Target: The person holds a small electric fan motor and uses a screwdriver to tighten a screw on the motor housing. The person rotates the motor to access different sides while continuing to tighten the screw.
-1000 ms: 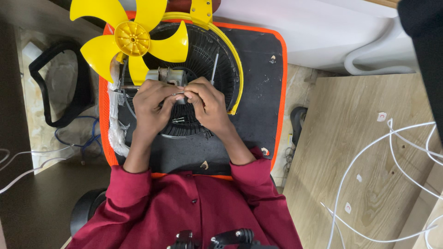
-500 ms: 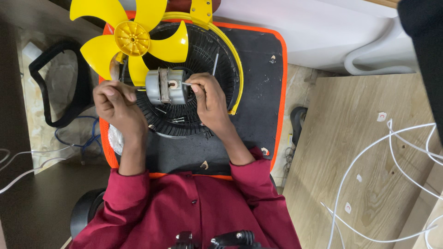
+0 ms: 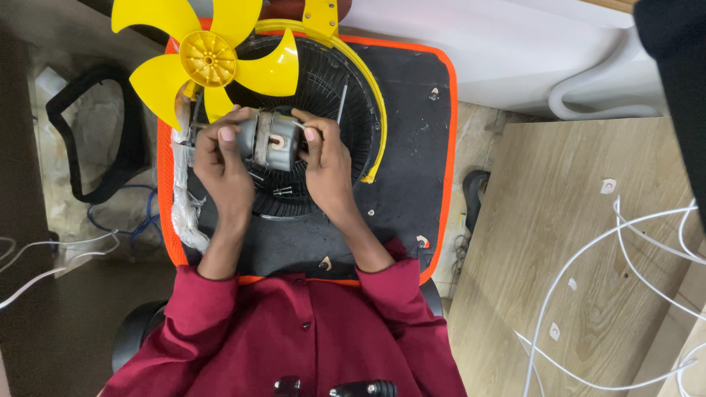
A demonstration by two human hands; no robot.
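A grey metal fan motor (image 3: 271,140) is held between both hands above a round black wire fan grille (image 3: 323,95). My left hand (image 3: 223,158) grips the motor's left end, fingers curled over it. On the motor's right side my right hand (image 3: 323,158) pinches it with thumb and fingers. A yellow fan blade (image 3: 208,59) lies at the top left, partly over the grille. A yellow rim ring (image 3: 371,95) curves along the grille's right side. All of this rests on a black mat with an orange border (image 3: 412,132).
A wooden board (image 3: 588,242) with white cables (image 3: 625,235) lies on the right. A black strap loop (image 3: 88,132) and a blue cable sit at the left. Crumpled clear plastic (image 3: 184,213) lies at the mat's left edge. A white surface (image 3: 515,51) is above.
My left hand left the motor and moved out to the left, then came back; it now grips the motor's left end again. The right hand stayed on the motor.
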